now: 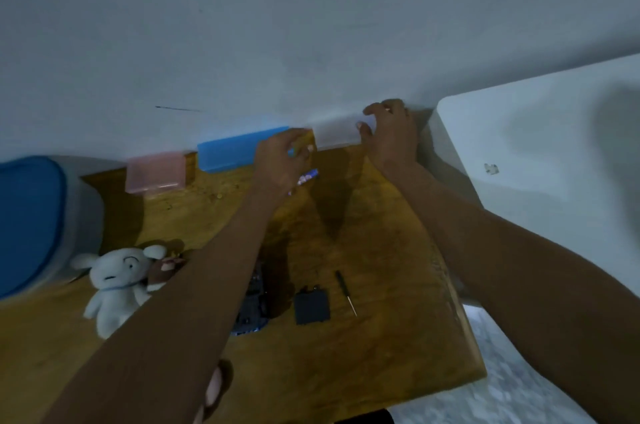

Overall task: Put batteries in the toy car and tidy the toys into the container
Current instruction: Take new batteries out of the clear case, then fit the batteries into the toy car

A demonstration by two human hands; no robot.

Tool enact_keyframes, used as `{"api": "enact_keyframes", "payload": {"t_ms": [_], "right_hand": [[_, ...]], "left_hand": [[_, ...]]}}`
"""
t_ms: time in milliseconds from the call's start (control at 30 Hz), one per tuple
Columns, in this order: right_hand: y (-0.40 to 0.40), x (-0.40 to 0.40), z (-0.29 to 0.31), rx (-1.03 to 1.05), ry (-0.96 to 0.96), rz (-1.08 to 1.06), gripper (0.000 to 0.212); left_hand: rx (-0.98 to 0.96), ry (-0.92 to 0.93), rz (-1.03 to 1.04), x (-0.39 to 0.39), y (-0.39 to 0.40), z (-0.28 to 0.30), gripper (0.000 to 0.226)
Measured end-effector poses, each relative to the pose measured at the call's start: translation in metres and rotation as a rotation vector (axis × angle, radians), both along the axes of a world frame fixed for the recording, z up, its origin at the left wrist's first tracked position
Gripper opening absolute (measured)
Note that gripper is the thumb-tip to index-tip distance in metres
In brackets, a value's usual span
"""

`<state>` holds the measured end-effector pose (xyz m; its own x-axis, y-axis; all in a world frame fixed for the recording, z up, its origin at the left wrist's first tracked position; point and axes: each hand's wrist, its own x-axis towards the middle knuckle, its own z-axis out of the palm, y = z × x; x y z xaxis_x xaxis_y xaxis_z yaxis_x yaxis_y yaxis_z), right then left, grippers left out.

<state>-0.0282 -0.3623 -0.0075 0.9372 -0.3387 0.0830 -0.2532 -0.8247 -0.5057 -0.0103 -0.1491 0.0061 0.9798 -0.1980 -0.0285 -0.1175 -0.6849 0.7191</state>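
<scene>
A: Step? Both hands at the counter's [363,285] far edge. Right hand [391,133] fingers curl round a frosted white plastic box [337,133]; left hand [280,160] fingers pinch something small, likely batteries, unclear.

B: Dark toy car [254,302], mostly behind the left forearm, near the middle; loose matte black cover [311,306] and thin screwdriver [344,290] beside it.

A: Next, probably: carry cells to the open compartment.

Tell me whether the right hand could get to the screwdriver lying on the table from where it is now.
Probably yes. The right hand is up at the white box by the wall, but the screwdriver lies in the open on the wooden table, beside the black cover. Nothing lies over it; the hand would only need to pull back.
</scene>
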Motion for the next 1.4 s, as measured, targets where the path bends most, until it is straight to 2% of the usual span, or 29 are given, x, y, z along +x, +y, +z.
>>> {"api": "enact_keyframes", "payload": {"t_ms": [67, 167, 333, 433, 500, 633, 833, 1000, 1100, 1400], "right_hand": [[0.022, -0.005, 0.007, 0.028, -0.062, 0.122, 0.025], [0.065, -0.012, 0.013, 0.009, -0.019, 0.306, 0.025], [0.122, -0.021, -0.004, -0.095, 0.136, 0.544, 0.040], [0.137, -0.028, -0.024, -0.217, 0.195, 0.592, 0.056], [0.142, -0.032, -0.036, -0.292, 0.184, 0.580, 0.063], [0.150, -0.035, -0.051, -0.374, 0.156, 0.501, 0.063], [0.164, -0.043, -0.063, -0.368, 0.051, 0.391, 0.040], [0.174, -0.040, -0.065, -0.359, 0.045, 0.317, 0.061], [0.180, -0.040, -0.073, -0.383, 0.036, 0.267, 0.056], [0.185, -0.041, -0.065, -0.473, 0.009, 0.411, 0.047]], "left_hand": [[-0.015, -0.008, 0.029, -0.014, 0.026, 0.006, 0.026], [-0.018, -0.022, 0.057, -0.034, 0.066, 0.009, 0.023], [-0.076, 0.008, 0.020, -0.076, 0.117, 0.007, 0.021], [-0.063, 0.104, 0.006, -0.097, 0.137, 0.000, 0.034], [-0.094, 0.132, -0.020, -0.108, 0.144, -0.002, 0.041], [-0.107, 0.172, -0.044, -0.121, 0.150, -0.006, 0.055], [-0.056, 0.243, -0.085, -0.134, 0.154, -0.015, 0.075], [-0.029, 0.304, -0.089, -0.137, 0.156, -0.019, 0.096], [-0.009, 0.347, -0.078, -0.140, 0.155, -0.017, 0.106], [-0.014, 0.530, -0.085, -0.154, 0.151, -0.005, 0.123]]}}
